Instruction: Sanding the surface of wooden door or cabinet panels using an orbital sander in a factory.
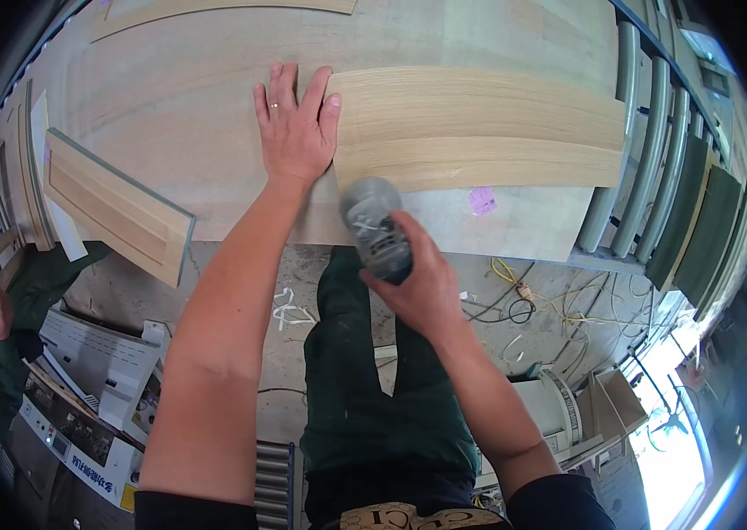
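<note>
My left hand point(296, 132) lies flat with fingers spread on the pale worktop, its thumb side against the left end of a light wood-grained panel point(479, 124). In my right hand point(426, 287) is a grey round-headed hand tool point(377, 231), smeared by motion, so its exact kind cannot be made out. The tool is at the panel's near left corner, over the worktop's front edge; whether it touches the wood is unclear. A pink paper slip point(482, 201) lies just in front of the panel.
A framed wooden door panel point(117, 208) juts over the worktop's left front edge. Metal rollers point(652, 159) and dark green boards point(705, 221) stand at right. Cables point(568, 309) cross the floor. Another person's hand point(0, 315) shows far left, near a grey machine point(82, 424).
</note>
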Tool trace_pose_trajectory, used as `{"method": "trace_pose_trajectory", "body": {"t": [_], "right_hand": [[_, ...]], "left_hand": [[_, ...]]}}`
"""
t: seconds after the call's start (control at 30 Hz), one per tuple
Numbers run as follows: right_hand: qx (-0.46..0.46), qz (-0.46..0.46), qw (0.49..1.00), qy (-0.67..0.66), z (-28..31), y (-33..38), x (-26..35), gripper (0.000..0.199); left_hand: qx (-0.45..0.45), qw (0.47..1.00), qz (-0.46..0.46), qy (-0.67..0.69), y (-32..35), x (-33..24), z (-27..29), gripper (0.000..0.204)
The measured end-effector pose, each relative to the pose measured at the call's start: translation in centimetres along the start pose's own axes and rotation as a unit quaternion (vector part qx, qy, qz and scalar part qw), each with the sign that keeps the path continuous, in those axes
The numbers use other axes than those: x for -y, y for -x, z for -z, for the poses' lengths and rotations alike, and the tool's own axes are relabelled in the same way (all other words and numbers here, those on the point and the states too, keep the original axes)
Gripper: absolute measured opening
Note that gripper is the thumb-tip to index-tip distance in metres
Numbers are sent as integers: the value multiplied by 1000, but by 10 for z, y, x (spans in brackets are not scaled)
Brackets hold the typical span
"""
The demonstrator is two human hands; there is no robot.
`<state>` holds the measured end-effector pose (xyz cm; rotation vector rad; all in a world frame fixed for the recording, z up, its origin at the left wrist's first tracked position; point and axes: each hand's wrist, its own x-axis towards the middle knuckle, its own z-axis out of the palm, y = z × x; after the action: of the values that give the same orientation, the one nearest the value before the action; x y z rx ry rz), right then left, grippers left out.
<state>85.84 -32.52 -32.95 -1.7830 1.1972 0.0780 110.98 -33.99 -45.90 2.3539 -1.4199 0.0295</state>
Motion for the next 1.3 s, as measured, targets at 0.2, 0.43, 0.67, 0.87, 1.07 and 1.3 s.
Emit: {"method": "trace_pose_trajectory", "body": {"t": [0.2,0.43,0.67,0.87,1.07,1.3], "right_hand": [[18,4,1000,0,0,-2,4,93],[-67,-71,994,-49,39,0,-15,94],[-113,-86,988,-59,84,-2,-49,94],[-165,-100,978,-79,125,-1,-88,94],[-213,-108,968,-79,125,6,-96,96],[-67,-9,997,-26,99,2,-77,96]], "left_hand": [[-9,1000,-1,4,0,3,1,45],[-13,1000,3,10,-3,0,1,45],[3,1000,1,6,-1,1,4,45],[9,1000,-5,0,-2,-2,3,44],[9,1000,-11,-10,-2,-3,3,43],[21,1000,-16,-10,-4,-1,3,44]]}}
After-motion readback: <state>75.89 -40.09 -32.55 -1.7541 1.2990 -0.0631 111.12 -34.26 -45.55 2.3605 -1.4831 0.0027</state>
